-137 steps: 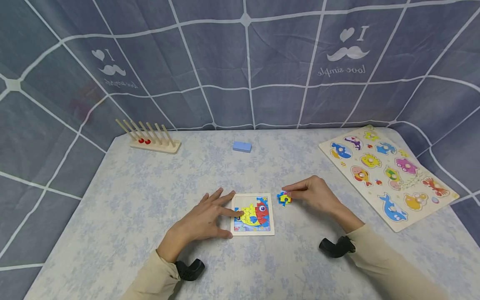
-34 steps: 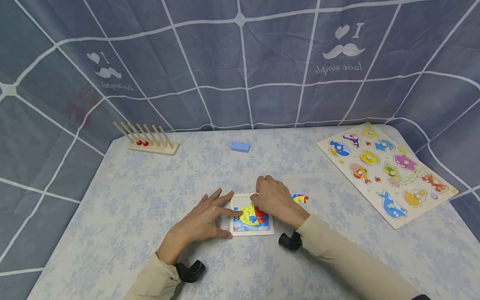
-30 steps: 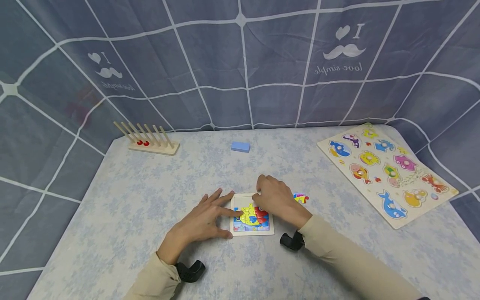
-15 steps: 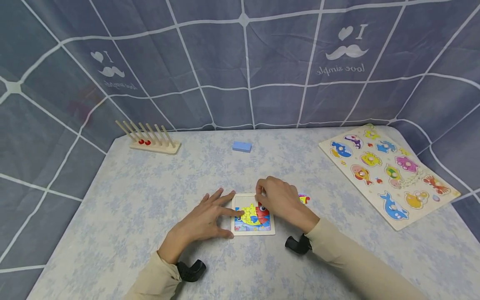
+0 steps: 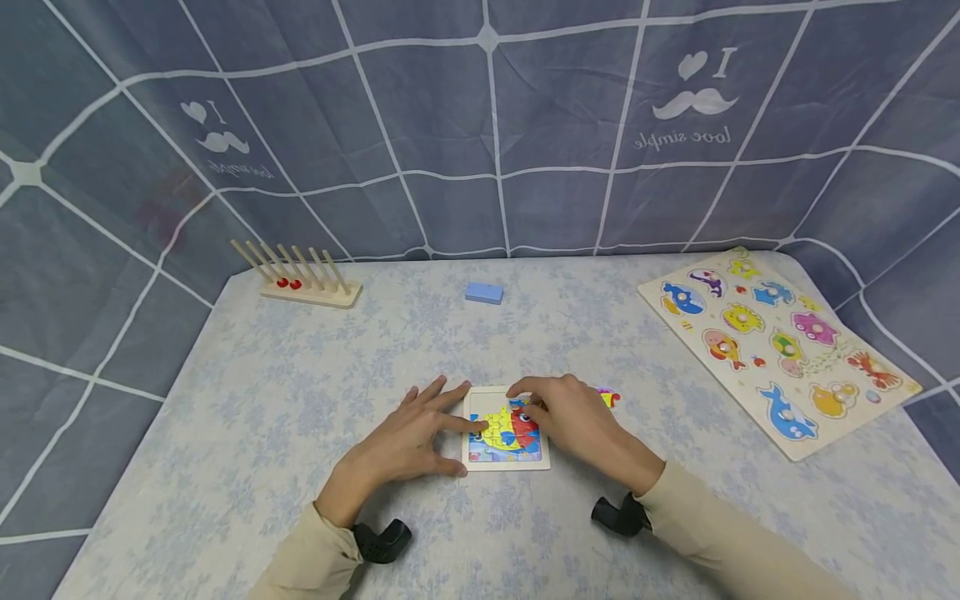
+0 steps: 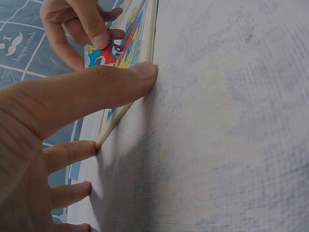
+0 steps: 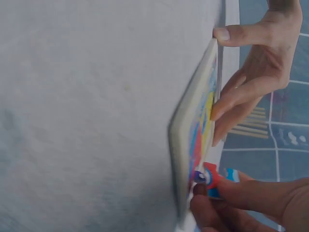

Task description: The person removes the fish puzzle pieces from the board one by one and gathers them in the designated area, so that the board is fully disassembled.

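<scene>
A small jigsaw puzzle of a yellow and red fish lies in a pale wooden tray [image 5: 506,467]. Bare wood shows at the tray's upper left. My left hand [image 5: 405,437] lies along the left side with fingers spread, thumb [image 6: 145,72] against the frame and index fingertip on the yellow pieces. Over the upper right corner, my right hand [image 5: 581,417] pinches a red and blue puzzle piece [image 6: 107,54] by its edge. This puzzle piece [image 7: 211,175] stands tilted up from the picture in the right wrist view. Another puzzle piece [image 5: 609,398] sits partly hidden behind the right hand.
A large peg puzzle board [image 5: 776,350] with sea animals lies at the right. Towards the back stand a blue block [image 5: 483,292] and, at the left, a wooden peg rack [image 5: 311,290] with red beads. A blue-grey curtain [image 5: 450,125] hangs behind the table.
My right hand came from the loose pieces at the right onto the tray's upper right corner. In the last half second it has shifted slightly down and right. My left hand stays put.
</scene>
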Demonstrator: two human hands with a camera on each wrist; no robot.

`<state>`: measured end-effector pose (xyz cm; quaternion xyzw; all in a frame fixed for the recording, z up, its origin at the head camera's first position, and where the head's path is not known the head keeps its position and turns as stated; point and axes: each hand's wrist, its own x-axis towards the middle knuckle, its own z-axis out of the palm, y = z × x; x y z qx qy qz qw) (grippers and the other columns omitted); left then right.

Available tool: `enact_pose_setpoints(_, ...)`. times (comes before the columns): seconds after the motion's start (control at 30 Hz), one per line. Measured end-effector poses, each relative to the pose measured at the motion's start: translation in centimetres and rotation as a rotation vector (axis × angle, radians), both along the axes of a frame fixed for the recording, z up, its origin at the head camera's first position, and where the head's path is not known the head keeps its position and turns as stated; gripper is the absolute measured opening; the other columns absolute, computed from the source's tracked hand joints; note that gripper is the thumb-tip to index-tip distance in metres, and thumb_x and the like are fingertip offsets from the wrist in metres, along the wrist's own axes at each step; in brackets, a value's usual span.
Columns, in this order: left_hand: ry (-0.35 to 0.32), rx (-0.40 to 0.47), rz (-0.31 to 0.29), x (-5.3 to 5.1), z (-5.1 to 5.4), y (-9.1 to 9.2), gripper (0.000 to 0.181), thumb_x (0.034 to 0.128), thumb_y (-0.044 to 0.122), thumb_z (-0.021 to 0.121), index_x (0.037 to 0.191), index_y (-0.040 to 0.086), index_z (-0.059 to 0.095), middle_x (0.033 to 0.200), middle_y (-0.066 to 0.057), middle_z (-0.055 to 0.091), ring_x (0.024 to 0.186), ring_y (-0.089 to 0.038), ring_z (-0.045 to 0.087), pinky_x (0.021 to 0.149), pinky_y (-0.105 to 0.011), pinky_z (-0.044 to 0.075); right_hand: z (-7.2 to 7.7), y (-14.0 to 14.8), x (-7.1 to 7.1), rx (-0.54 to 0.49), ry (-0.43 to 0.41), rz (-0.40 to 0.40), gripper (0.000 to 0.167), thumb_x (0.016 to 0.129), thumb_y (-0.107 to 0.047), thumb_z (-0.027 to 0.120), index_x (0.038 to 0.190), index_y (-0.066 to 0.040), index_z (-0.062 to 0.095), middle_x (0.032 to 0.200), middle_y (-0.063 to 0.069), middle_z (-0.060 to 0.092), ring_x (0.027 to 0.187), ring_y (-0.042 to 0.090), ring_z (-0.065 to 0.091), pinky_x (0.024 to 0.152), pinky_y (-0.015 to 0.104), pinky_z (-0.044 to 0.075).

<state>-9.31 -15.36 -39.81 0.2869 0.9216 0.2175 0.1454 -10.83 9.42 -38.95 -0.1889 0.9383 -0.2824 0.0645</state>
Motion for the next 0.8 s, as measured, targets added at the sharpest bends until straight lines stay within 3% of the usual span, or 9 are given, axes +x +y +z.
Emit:
enact_pose_setpoints(0.17,-0.005,0.005,0.004,0.0,-0.1,0.0,0.06,0.0731,0.037,0.087,0.129,0.028,0.067,0.158,-0.01,0.03,0.147,-0.043,0.014,0.11,-0.07,0.013,-0.4,0.7,-0.3,-0.102,-0.035,-0.005,0.027,0.088,-0.008,0.073,0.113,-0.018,0.077,0.093,-0.001,0.074,0.064,0.005,0.056,0.052,0.021,0.039)
enact_pose_setpoints(0.4,-0.014,0.001,0.009,0.1,-0.2,0.1,0.06,0.0731,0.036,0.087,0.129,0.027,0.068,0.159,-0.01,0.03,0.147,-0.043,0.014,0.111,-0.069,0.012,-0.2,3.2,-1.0,-0.275,-0.135,0.012,0.029,0.089,-0.006,0.07,0.117,-0.014,0.075,0.11,0.006,0.073,0.062,0.008,0.051,0.051,0.021,0.037)
enact_pose_setpoints(0.57,-0.004,0.004,0.005,0.1,-0.1,0.1,0.06,0.0727,0.035,0.087,0.129,0.027,0.068,0.159,-0.01,0.03,0.147,-0.042,0.014,0.112,-0.068,0.011,-0.3,6.4,-1.2,-0.277,-0.152,-0.051,0.028,0.09,-0.005,0.068,0.116,-0.014,0.076,0.108,0.007,0.073,0.049,0.008,0.039,0.046,0.022,0.033)
enact_pose_setpoints(0.8,-0.006,0.005,0.012,0.1,-0.1,0.1,0.06,0.0728,0.036,0.087,0.129,0.027,0.068,0.159,-0.009,0.03,0.148,-0.041,0.013,0.112,-0.067,0.01,-0.6,10.4,-1.0,-0.214,-0.116,-0.125,0.028,0.09,-0.008,0.067,0.115,-0.016,0.076,0.113,0.009,0.072,0.06,0.01,0.044,0.052,0.023,0.035)
